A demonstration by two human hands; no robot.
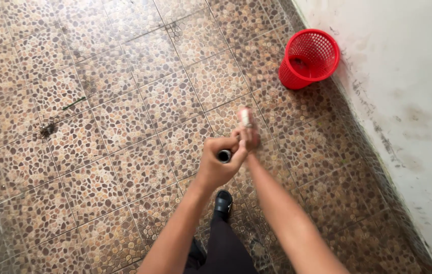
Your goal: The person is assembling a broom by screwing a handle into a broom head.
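Hidden parts: I see only the top end of the handle (224, 155), a dark round tip poking out of the left fist; its shaft runs down behind both hands, and I cannot tell what kind of tool it belongs to.
Cut off: both forearms leave the picture at the bottom edge, and the dark trouser leg is cropped there too.
Hard to make out: a pale blurred shape (246, 116) sits just above the right hand, and I cannot tell whether it is part of the tool or a finger.
Floor (124, 122): brown pebble-pattern tiles with pale grout lines fill most of my view.
Wall (404, 76): whitish plaster along the right side, smudged with dark stains near its foot.
Basket (309, 59): a red mesh plastic bin stands upright on the floor, touching or just beside the wall, well apart from the hands.
Shoe (223, 201): a black toe shows on the tiles, directly below the hands.
Left hand (217, 163): curled tightly around the top of the handle, near the middle of the frame.
Right hand (246, 138): just beside the left and touching it, fingers wrapped around the same handle slightly farther out.
Debris: a small dark clump (47, 130) and a thin green sliver (73, 103) lie on the tiles far to the left.
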